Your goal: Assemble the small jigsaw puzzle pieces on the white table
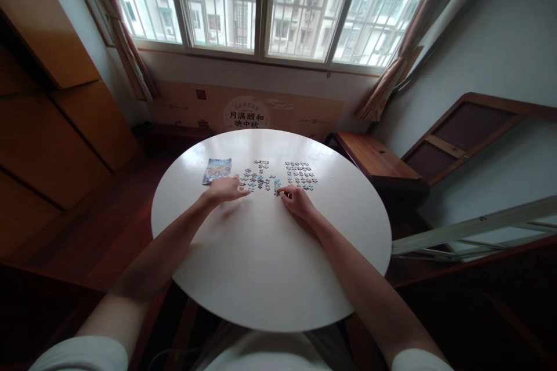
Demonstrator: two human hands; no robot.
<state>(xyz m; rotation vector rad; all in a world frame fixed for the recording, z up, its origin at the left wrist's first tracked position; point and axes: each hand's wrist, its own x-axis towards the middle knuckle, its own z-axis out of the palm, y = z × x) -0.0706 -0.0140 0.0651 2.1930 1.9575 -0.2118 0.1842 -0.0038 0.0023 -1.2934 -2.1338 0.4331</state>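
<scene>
Small jigsaw puzzle pieces (261, 179) lie in a loose cluster on a round white table (261, 266). My left hand (225, 189) hovers at the cluster's left side, fingers stretched out and apart, nothing visibly held. On the other side, my right hand (296, 202) has its thumb and forefinger pinched at a puzzle piece (277, 191) at the cluster's lower right; the fingertips partly cover it. More pieces (300, 171) stand in rows behind my right hand. A blue printed picture sheet or packet (217, 169) lies behind my left hand.
A barred window (261, 6) with curtains is beyond the table, above a printed cardboard panel (282, 107). To the right are a wooden-topped stand (378, 156) and a pale metal frame (478, 223). Wooden cabinets (47, 151) line the left.
</scene>
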